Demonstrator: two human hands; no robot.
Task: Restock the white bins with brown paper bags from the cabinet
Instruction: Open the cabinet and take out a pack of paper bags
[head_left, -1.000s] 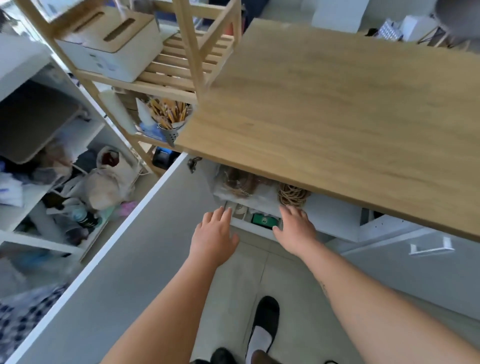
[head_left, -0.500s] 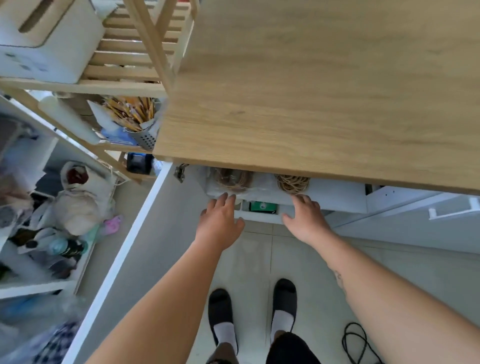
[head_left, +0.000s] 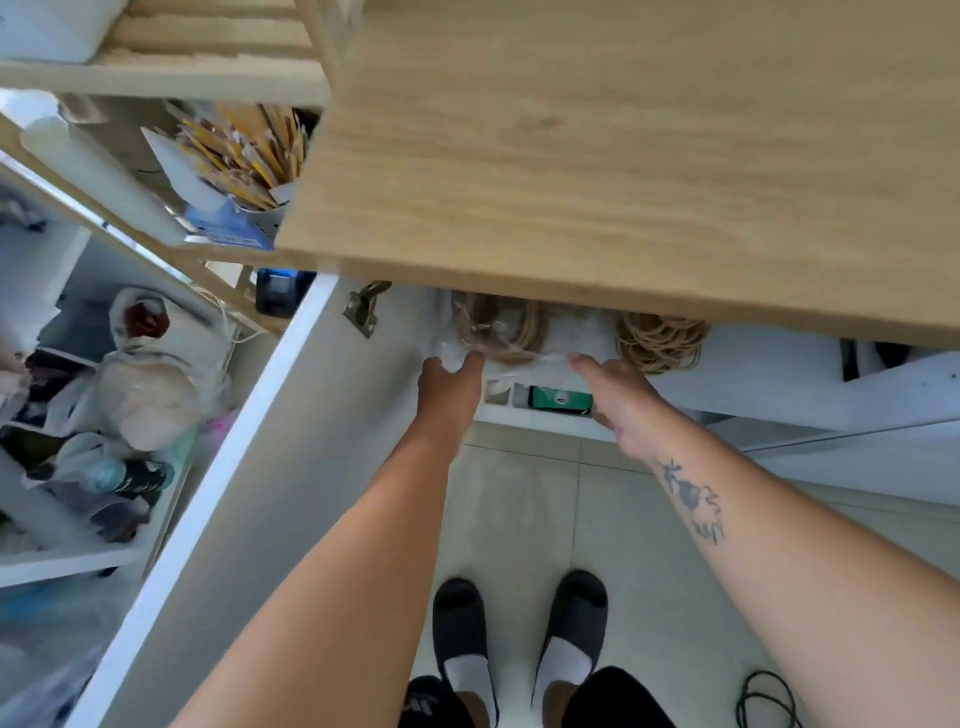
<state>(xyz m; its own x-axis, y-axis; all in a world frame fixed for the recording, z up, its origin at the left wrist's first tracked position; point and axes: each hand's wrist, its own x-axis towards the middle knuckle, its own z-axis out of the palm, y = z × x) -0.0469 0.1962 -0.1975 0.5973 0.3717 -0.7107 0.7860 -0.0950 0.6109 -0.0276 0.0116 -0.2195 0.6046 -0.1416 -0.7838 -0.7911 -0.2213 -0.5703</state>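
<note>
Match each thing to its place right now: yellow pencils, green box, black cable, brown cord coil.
Things:
1. yellow pencils
2. green box
3. black cable
4. brown cord coil

Places:
A. on the floor, lower right
B. in a cup on the wooden rack, left
C. under the countertop edge, right of the right hand
D. just below the plastic-wrapped bundle

Pairs: 1-B, 2-D, 3-A, 4-C

Left arm (head_left: 363, 561) enters from 7 o'clock, right arm (head_left: 779, 551) from 4; left hand (head_left: 449, 387) and right hand (head_left: 623, 402) reach toward 12, fingertips partly hidden.
</note>
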